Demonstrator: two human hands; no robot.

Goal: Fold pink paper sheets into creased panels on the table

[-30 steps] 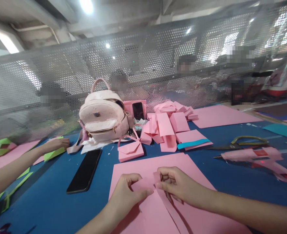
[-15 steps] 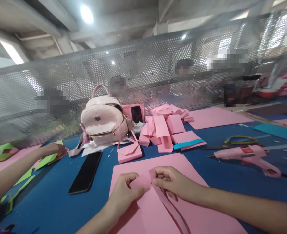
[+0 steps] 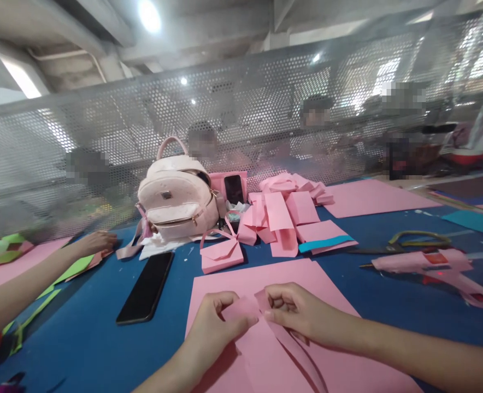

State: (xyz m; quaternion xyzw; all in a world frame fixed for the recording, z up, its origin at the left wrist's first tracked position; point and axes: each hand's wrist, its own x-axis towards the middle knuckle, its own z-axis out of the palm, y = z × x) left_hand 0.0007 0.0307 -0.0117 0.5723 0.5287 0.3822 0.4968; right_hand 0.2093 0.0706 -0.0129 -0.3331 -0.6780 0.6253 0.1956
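Note:
Over a large pink paper sheet (image 3: 290, 271), my left hand (image 3: 217, 333) pinches a pink paper piece (image 3: 240, 309) between thumb and fingers. Close to its right, my right hand (image 3: 301, 312) grips a long pink paper strip (image 3: 296, 352) near its upper end. The strip curves down toward the bottom of the view. A narrow gap shows between my thumb tips. The lower part of the left piece blends into the sheet, so its outline is hard to make out. Just beyond the sheet sits a small pink paper bag (image 3: 222, 254) with a flap and handle.
A black phone (image 3: 145, 289) lies left on the blue table (image 3: 89, 338). Behind stand a pale pink backpack (image 3: 178, 199) and folded pink paper pieces (image 3: 280, 218). To the right lie a pink glue gun (image 3: 438, 270) and scissors (image 3: 419, 238). Another person's hand (image 3: 98, 241) is over green paper (image 3: 75, 268).
My right hand has drawn slightly away from my left, and the strip's end now stands apart from the left piece. The other person's hand has lifted off the green paper somewhat.

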